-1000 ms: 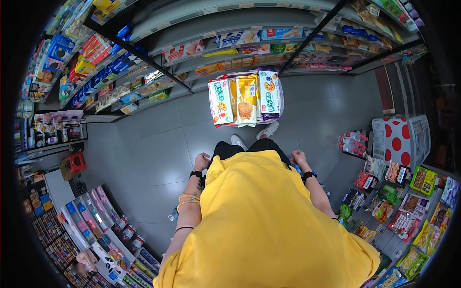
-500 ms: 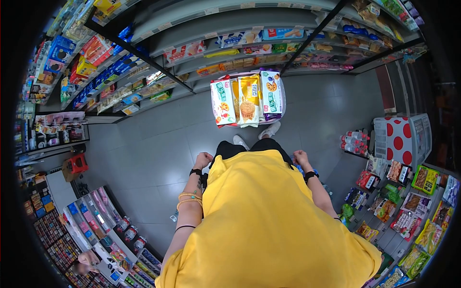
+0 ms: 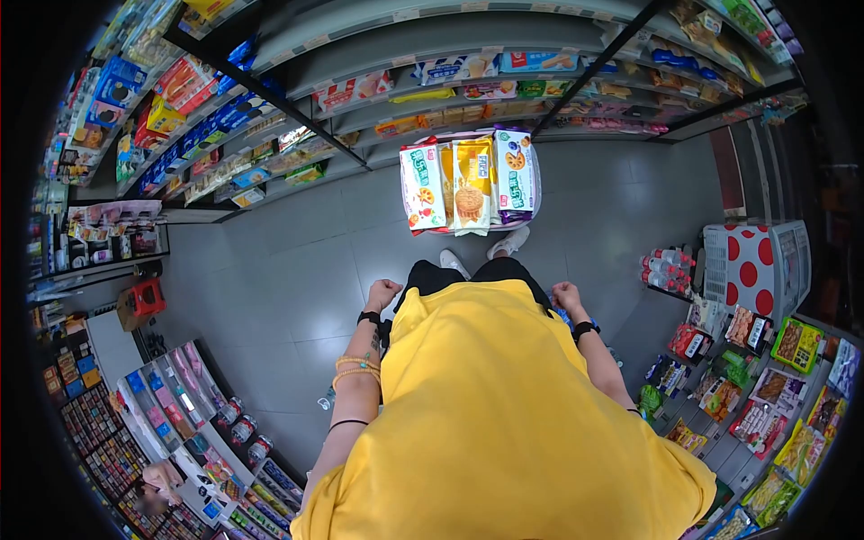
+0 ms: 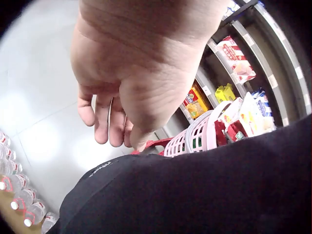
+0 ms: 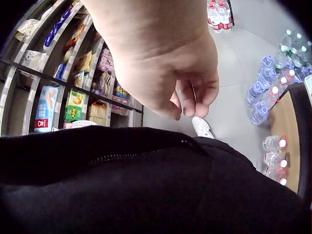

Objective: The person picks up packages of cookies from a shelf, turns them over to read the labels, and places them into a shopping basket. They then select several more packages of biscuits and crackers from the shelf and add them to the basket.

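Observation:
My left hand [image 3: 383, 295] hangs beside the left thigh with its fingers loosely bent and nothing in them. The left wrist view shows those fingers [image 4: 117, 122] pointing down over the floor, just above black trousers. On the other side, my right hand [image 3: 565, 296] also hangs free by the hip, fingers relaxed and holding nothing. A pink basket [image 4: 202, 131] stands in front of the feet, apart from both hands. Across its top lie a red-and-white biscuit packet [image 3: 422, 189], a yellow biscuit packet [image 3: 472, 193] and a purple-and-white biscuit packet [image 3: 514, 175].
Shop shelves [image 3: 360, 63] with packaged snacks curve along the front and left. Bottled water [image 3: 668, 268] and a red-dotted freezer [image 3: 749, 268] stand at right, near a rack of snacks [image 3: 751, 378]. Behind on the left is a counter [image 3: 184, 396], with a person [image 3: 160, 486] beside it.
The head view has shifted slightly, so the basket and both hands sit a little farther right in it. Both hands stay hanging at the sides.

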Motion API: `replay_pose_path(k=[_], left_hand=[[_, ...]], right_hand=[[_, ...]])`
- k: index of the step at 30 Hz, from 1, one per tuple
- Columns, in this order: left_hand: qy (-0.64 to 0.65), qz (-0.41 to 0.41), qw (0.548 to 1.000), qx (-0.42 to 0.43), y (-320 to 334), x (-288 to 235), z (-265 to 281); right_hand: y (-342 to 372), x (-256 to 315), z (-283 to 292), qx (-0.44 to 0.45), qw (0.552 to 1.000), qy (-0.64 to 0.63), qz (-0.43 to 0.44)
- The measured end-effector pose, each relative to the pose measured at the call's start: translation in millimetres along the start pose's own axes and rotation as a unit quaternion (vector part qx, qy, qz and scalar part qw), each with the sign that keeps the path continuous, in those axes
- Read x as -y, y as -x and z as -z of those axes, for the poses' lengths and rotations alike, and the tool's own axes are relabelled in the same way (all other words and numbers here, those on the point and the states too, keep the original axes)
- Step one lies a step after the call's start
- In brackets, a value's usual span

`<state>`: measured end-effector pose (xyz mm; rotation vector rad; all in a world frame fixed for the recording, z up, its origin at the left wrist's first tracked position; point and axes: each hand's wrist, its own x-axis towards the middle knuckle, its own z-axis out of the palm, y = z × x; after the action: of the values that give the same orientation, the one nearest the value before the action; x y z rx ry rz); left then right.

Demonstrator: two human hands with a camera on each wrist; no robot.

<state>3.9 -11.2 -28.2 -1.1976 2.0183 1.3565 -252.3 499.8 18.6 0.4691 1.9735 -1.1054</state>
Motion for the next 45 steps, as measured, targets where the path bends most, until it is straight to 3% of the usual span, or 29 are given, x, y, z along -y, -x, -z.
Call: replay_pose_path(k=[5, 9, 13, 27, 30, 33, 36, 39, 41, 45], left_hand=[[-0.072, 0.049, 0.996, -0.025, 42.7, -45.9, 10.1], [-0.127, 0.045, 0.989, -0.054, 20.8, -11.1, -5.8], [-0.139, 0.045, 0.989, -0.025, 29.8, -27.2, 0.7], [-0.135, 0.034, 0.989, -0.050, 29.5, -29.5, -4.4], [-0.101, 0.027, 0.994, -0.028, 43.8, -40.0, 0.2], [-0.064, 0.039, 0.997, -0.022, 31.2, -26.2, -5.8], [-0.021, 0.048, 0.998, -0.018, 23.9, -10.6, -10.5], [-0.019, 0.047, 0.998, -0.021, 16.7, 0.6, -17.5], [-0.013, 0.049, 0.998, -0.031, 14.6, 4.1, -25.9], [0.003, 0.068, 0.997, -0.040, 28.1, -13.4, -48.8]], right_hand=[[2.4, 2.9, 2.6, -0.007, 0.997, 0.070, 0.025], [15.2, 20.1, 4.8, -0.035, 0.992, 0.116, 0.036], [11.9, 21.2, 10.2, -0.029, 0.986, 0.160, 0.033], [9.9, -8.9, 9.7, -0.061, 0.992, 0.081, 0.068], [6.6, -28.8, 16.4, -0.092, 0.974, 0.159, 0.136], [16.4, -40.3, 21.8, -0.188, 0.949, 0.178, 0.179], [55.7, -15.8, 34.7, -0.105, 0.983, 0.124, 0.088], [47.3, -38.7, 46.3, -0.059, 0.996, 0.065, 0.034], [22.4, -75.3, 55.6, -0.026, 0.998, -0.031, 0.046], [29.0, -59.3, 70.8, -0.024, 1.000, -0.003, -0.009]])
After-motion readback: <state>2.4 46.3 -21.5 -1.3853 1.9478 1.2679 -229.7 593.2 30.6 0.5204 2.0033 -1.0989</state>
